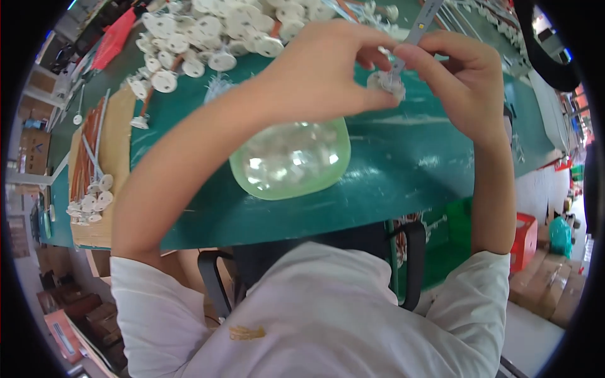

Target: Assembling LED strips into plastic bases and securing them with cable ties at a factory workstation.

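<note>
My left hand (pixel 337 69) reaches over the table and pinches a small whitish, partly clear round piece (pixel 386 85) between thumb and fingers. Facing it, my right hand (pixel 466 82) grips a narrow grey LED strip (pixel 423 24) between thumb and forefinger. The strip's lower end meets the round piece; whether it is fixed in it I cannot tell. Below my left forearm sits a light green bowl (pixel 343 148) full of shiny clear pieces. Beyond my hands lies a big heap of white round discs (pixel 211 28), some with brown or grey strips attached.
A cardboard sheet (pixel 123 135) on the left carries brown strips with white disc ends (pixel 94 201). The green tabletop (pixel 208 223) curves along its near edge. A red basket (pixel 115 41) stands far left. A black chair arm (pixel 413 264) and a green crate (pixel 450 246) are below the table.
</note>
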`<state>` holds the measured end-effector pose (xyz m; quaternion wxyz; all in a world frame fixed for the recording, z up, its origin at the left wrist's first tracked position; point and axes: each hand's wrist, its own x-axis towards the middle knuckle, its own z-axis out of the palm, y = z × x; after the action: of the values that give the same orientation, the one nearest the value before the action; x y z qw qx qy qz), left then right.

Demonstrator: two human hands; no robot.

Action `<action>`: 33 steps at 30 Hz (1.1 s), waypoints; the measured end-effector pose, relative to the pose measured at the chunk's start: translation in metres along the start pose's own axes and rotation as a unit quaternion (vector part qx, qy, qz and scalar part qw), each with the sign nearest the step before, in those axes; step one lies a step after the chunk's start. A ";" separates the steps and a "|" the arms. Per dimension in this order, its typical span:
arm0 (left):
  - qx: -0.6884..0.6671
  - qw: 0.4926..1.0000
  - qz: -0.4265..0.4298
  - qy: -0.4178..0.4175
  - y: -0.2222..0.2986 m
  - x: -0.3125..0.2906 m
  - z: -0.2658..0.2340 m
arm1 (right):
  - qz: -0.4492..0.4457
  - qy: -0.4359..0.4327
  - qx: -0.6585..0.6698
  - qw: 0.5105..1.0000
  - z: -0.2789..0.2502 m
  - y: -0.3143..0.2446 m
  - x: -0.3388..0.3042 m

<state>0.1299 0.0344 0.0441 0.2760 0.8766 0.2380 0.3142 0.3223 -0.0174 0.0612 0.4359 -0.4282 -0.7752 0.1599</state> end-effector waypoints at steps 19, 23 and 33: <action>0.114 0.984 -0.063 -0.118 -0.003 0.038 0.070 | -0.022 0.025 -0.201 0.979 -0.019 0.022 -0.061; 0.194 0.974 -0.030 -0.115 -0.003 0.042 0.072 | -0.003 0.016 -0.194 0.981 -0.018 0.028 -0.055; 0.200 0.959 -0.122 -0.161 0.000 0.051 0.070 | 0.079 -0.012 -0.182 0.980 -0.003 0.061 -0.049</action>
<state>0.2125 0.0410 0.0201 0.1661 0.9170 0.3539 0.0788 0.3686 -0.0215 -0.0012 0.3277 -0.5583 -0.7602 0.0548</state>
